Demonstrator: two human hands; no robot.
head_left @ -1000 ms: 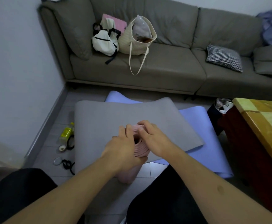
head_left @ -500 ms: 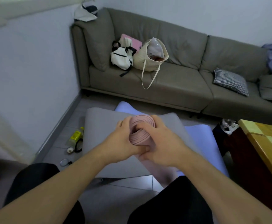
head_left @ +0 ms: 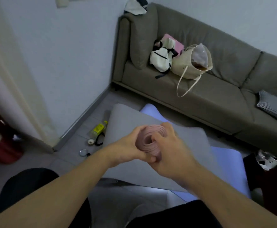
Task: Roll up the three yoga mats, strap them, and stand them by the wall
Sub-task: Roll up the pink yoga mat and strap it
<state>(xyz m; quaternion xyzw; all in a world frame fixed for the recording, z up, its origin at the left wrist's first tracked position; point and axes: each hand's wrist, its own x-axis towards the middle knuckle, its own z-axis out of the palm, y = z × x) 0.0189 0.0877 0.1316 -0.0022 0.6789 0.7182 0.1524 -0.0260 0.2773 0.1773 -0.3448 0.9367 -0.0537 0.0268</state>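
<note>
A rolled pink yoga mat [head_left: 149, 140] is held end-on toward the camera, its spiral end showing. My left hand [head_left: 126, 149] grips its left side and my right hand [head_left: 170, 155] wraps its right side; the rest of the roll is hidden behind my hands. Under them a grey mat [head_left: 183, 142] lies flat on the floor over a light blue-purple mat [head_left: 228, 165]. Black straps [head_left: 99, 139] lie on the tiles left of the grey mat.
A grey sofa [head_left: 208, 99] with bags [head_left: 190, 63] and a checked cushion [head_left: 272, 106] runs along the back. The wall [head_left: 60, 63] is on the left, with a yellow bottle [head_left: 99, 128] near its skirting. A dark table edge [head_left: 274, 175] is at right.
The pink roll has been lifted off the floor and tipped end-on toward the camera. The view has swung left toward the wall.
</note>
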